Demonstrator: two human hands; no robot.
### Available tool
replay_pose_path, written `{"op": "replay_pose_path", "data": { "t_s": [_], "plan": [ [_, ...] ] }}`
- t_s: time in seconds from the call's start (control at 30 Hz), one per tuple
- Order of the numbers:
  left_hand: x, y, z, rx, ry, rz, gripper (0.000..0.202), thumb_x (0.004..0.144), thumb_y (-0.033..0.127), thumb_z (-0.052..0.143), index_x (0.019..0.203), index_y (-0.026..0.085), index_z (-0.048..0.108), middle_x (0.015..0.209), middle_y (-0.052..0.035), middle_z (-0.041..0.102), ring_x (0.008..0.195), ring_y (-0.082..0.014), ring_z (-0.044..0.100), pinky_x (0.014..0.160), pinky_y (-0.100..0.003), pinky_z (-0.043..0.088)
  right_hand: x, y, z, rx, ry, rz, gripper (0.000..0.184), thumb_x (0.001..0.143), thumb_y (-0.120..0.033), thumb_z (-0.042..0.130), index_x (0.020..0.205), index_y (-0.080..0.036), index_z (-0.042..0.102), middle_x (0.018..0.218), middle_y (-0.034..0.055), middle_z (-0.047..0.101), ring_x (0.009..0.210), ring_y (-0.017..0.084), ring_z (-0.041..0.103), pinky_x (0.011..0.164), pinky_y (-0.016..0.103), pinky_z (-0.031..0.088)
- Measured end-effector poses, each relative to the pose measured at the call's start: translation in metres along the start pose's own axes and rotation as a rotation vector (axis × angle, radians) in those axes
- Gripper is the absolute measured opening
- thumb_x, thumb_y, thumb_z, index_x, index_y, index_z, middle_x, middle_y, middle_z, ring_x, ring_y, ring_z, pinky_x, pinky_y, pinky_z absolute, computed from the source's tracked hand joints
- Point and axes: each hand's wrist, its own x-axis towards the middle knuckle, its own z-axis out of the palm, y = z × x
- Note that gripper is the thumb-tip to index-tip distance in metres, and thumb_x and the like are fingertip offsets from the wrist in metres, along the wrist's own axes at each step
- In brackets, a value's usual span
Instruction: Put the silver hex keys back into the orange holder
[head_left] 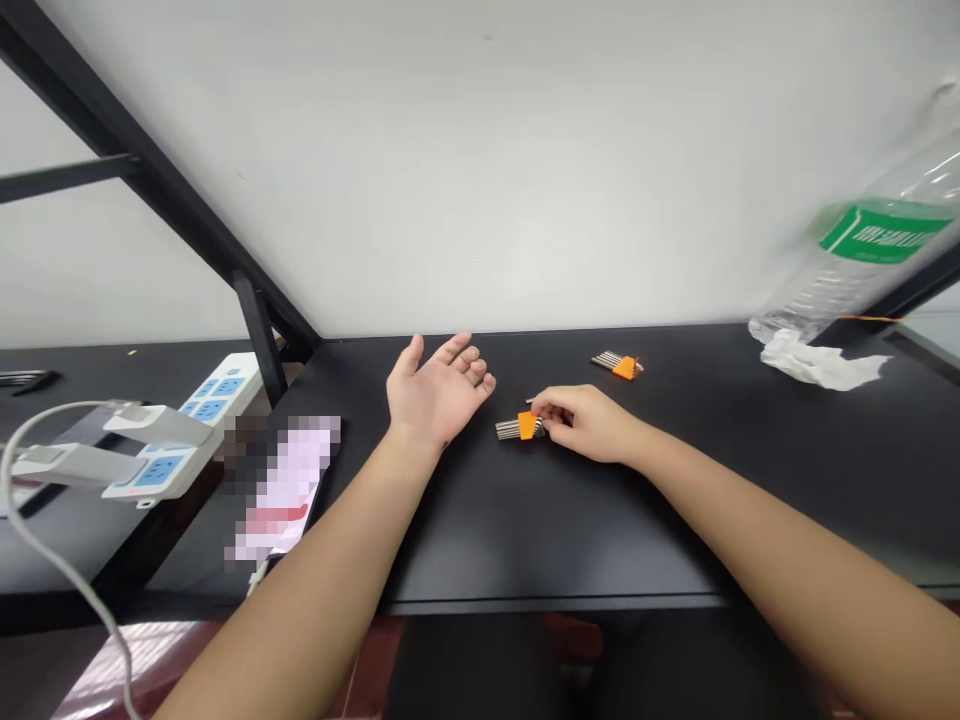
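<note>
My left hand [439, 393] is held palm up over the black tabletop, its fingers loosely curled and apart, with nothing in it. To its right lies a hex key set [527, 426], several silver keys in an orange holder with the long ends toward the left. My right hand [581, 420] is closed at the bent ends of this set, thumb and fingers pinched together and partly hiding them. A small metal tip [530, 400] shows just above the holder by the fingertips. Farther back lies a second hex key set [621, 365] in an orange holder, touched by neither hand.
On the left, a phone [289, 485] lies near a white power strip [199, 430] with chargers and a cable. A clear bottle with a green label [885, 232] and a crumpled tissue [821, 362] are at the right. A black metal frame [172, 190] rises at the left.
</note>
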Motion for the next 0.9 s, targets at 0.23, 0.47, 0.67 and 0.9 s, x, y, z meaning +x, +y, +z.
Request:
{"op": "replay_pose_path", "data": {
  "t_s": [0.23, 0.47, 0.67, 0.9],
  "plan": [
    [-0.002, 0.006, 0.000, -0.042, 0.090, 0.100, 0.033, 0.095, 0.044, 0.050, 0.076, 0.018, 0.058, 0.066, -0.0020, 0.050, 0.055, -0.0126, 0.049, 0.055, -0.028, 0.043, -0.002, 0.003, -0.004, -0.035, 0.003, -0.041, 0.027, 0.080, -0.004, 0.056, 0.098, -0.020, 0.069, 0.085, 0.0001, 0.069, 0.071, 0.013, 0.059, 0.067, 0.025, 0.045],
    [-0.005, 0.012, 0.000, -0.063, 0.078, 0.100, 0.033, 0.085, 0.024, 0.050, 0.060, 0.020, 0.030, 0.053, 0.0042, 0.025, 0.044, -0.0092, 0.029, 0.044, -0.026, 0.027, -0.003, 0.001, -0.005, -0.024, -0.015, -0.041, 0.026, 0.080, -0.005, 0.057, 0.098, -0.020, 0.068, 0.084, -0.0005, 0.067, 0.071, 0.013, 0.058, 0.067, 0.025, 0.045],
    [-0.007, 0.014, 0.001, -0.053, 0.064, 0.114, 0.040, 0.082, 0.026, 0.049, 0.059, 0.020, 0.017, 0.049, 0.0039, 0.018, 0.042, -0.0097, 0.021, 0.042, -0.027, 0.021, -0.003, 0.002, -0.004, -0.017, -0.008, -0.026, 0.026, 0.080, -0.005, 0.056, 0.097, -0.020, 0.068, 0.083, -0.0009, 0.067, 0.069, 0.012, 0.057, 0.065, 0.024, 0.043],
    [-0.005, 0.018, -0.003, 0.155, -0.040, 0.114, 0.040, 0.075, 0.025, 0.054, 0.054, 0.020, 0.020, 0.048, 0.0048, 0.016, 0.042, -0.0088, 0.015, 0.041, -0.026, 0.018, -0.001, 0.002, 0.000, 0.020, 0.024, -0.032, 0.027, 0.079, -0.005, 0.056, 0.096, -0.021, 0.069, 0.083, -0.0003, 0.067, 0.069, 0.013, 0.057, 0.066, 0.025, 0.044]
  ]
}}
